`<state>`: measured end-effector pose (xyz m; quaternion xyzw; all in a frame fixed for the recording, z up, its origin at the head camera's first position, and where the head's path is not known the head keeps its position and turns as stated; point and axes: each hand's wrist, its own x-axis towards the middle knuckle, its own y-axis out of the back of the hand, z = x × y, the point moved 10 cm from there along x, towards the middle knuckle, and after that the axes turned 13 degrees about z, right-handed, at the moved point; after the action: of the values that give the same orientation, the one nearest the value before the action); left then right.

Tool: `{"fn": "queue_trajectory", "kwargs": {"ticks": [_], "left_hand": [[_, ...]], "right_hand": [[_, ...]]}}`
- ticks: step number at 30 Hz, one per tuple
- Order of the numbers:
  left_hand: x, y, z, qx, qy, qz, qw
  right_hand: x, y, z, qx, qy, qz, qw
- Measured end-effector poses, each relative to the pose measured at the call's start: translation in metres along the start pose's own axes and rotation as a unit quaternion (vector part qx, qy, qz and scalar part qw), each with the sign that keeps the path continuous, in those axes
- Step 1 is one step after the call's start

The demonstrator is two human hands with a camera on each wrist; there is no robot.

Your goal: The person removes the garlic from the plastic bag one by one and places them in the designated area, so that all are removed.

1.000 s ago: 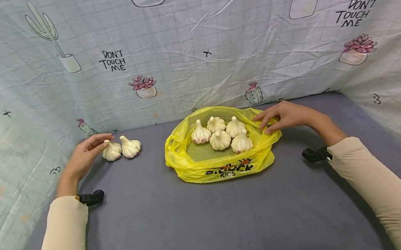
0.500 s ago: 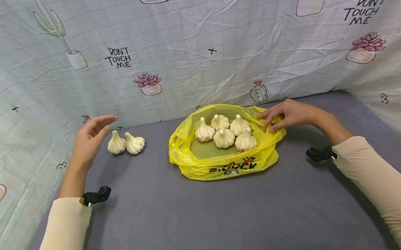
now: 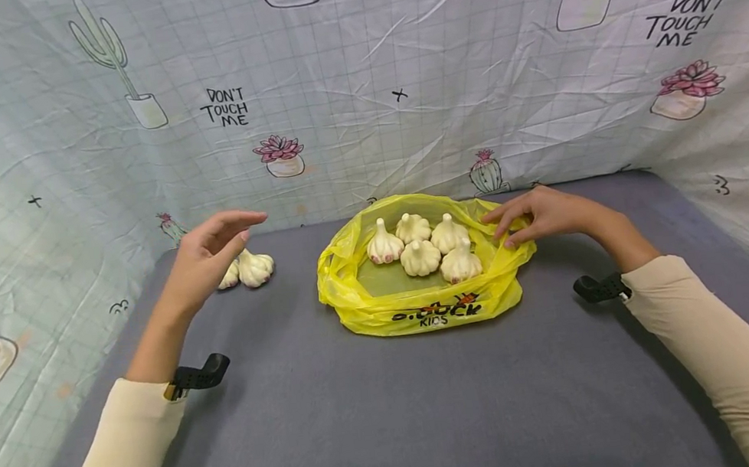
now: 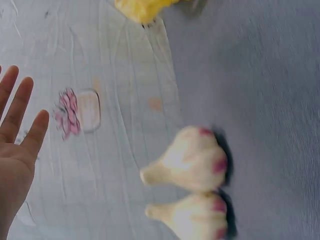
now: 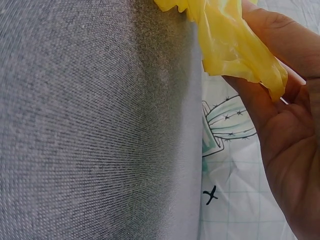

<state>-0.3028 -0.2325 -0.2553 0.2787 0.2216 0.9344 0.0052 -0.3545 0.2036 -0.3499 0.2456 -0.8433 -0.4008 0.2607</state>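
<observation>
On the grey worktop [image 3: 395, 416], two garlic bulbs [image 3: 257, 268] lay unbagged, five bulbs [image 3: 420, 257] inside the plastic bag [image 3: 363, 316] my right hand [image 3: 549, 215] pinched (left hand [image 3: 203, 262], fingers extended, held nothing).

Bench [image 3: 382, 417]: covered in grey cloth, matt, with a fine ribbed weave, rough-looking at close range. Bag [image 3: 362, 317] near the far edge: thin yellow plastic film, glossy, crinkled. Garlic bulbs [image 3: 257, 269] near the far left corner: smooth, with a low sheen; bagged bulbs [image 3: 421, 260] look alike. Hanging sheet [image 3: 354, 58] beyond the far edge: thin, creased, slightly shiny; cloth or plastic cannot be determined. Sleeves [image 3: 728, 355]: smooth matt cloth. Wrist mounts [image 3: 205, 374]: black, plastic in appearance, matt.
</observation>
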Motion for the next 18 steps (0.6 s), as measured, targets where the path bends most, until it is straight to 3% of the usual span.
{"fn": "queue_trajectory", "kwargs": {"ticks": [10,18], "left_hand": [[-0.007,-0.031,0.024,-0.042,-0.027,-0.037,0.9981],[-0.01,-0.051,0.041,-0.036,-0.056,-0.048,0.9967]], "right_hand": [[0.0,-0.002,0.0,0.013,-0.003,0.0,0.9999],[0.001,-0.001,-0.002,0.002,0.009,0.006,0.9999]]}}
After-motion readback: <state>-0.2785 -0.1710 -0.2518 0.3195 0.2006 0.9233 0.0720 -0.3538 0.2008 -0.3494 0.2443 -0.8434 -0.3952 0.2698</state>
